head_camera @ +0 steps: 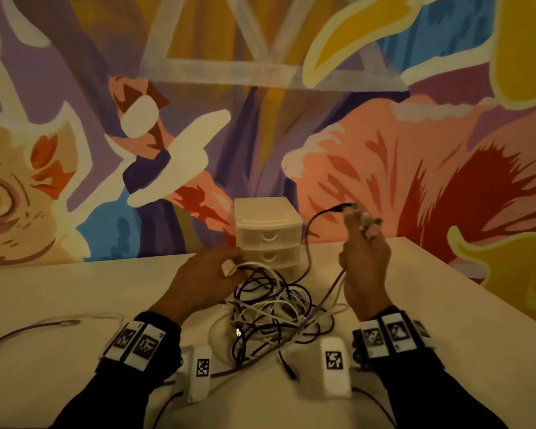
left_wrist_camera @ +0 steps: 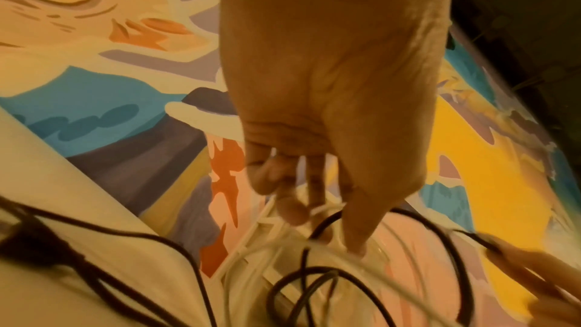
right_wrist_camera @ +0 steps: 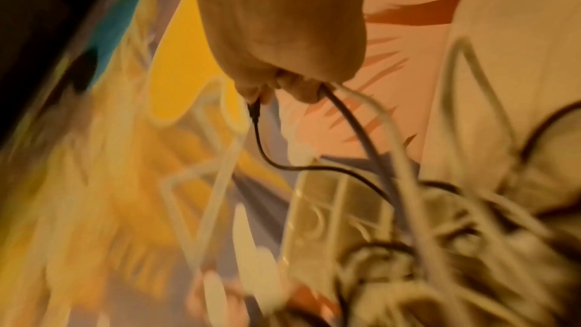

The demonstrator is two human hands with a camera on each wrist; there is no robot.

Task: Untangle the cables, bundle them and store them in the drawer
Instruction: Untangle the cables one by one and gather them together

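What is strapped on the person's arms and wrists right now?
Both arms wear dark long sleeves. Each wrist carries a dark band of white tiles printed with black square codes. Beneath each wrist hangs a white rounded block bearing one such code. The left hand and right hand are bare.

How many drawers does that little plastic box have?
3 show on the drawer unit, stacked: top, middle, and a bottom one mostly hidden behind the cables.

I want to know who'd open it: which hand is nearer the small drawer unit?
Left. The left hand sits low just in front of the drawer unit, holding white cable; the right hand is raised off to its right, gripping cable ends.
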